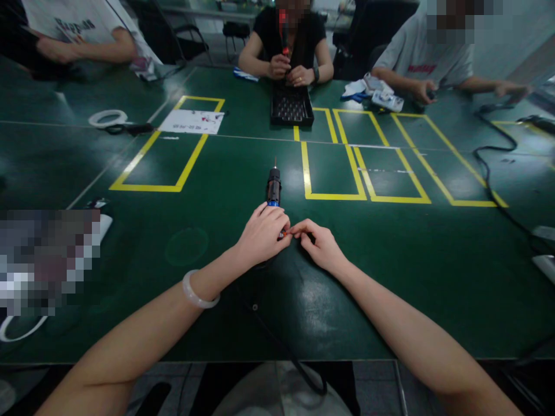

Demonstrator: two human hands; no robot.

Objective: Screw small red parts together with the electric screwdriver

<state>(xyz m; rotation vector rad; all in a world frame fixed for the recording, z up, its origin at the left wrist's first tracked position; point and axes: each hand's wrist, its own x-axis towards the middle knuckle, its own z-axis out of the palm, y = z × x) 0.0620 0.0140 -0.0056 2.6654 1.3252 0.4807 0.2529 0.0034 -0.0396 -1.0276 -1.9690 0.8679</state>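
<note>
My left hand (265,232) is wrapped over the body of an electric screwdriver (273,186), which lies on the green table with its thin bit pointing away from me. Part of its blue band shows ahead of my fingers, and the grip is hidden under my palm. Beside it, my right hand (319,244) is curled, its fingertips reaching to a small red-orange part at the tool's side. Whether those fingertips pinch anything is too small to make out. A black cord (277,342) runs from under my left hand over the table's front edge.
Yellow tape rectangles (333,197) mark the green table (234,179). A black tray (291,120) stands at the far side before a person holding a red-and-black tool (284,36). A white paper (191,122) and tape roll (107,119) lie left. Two other people sit at far left and right.
</note>
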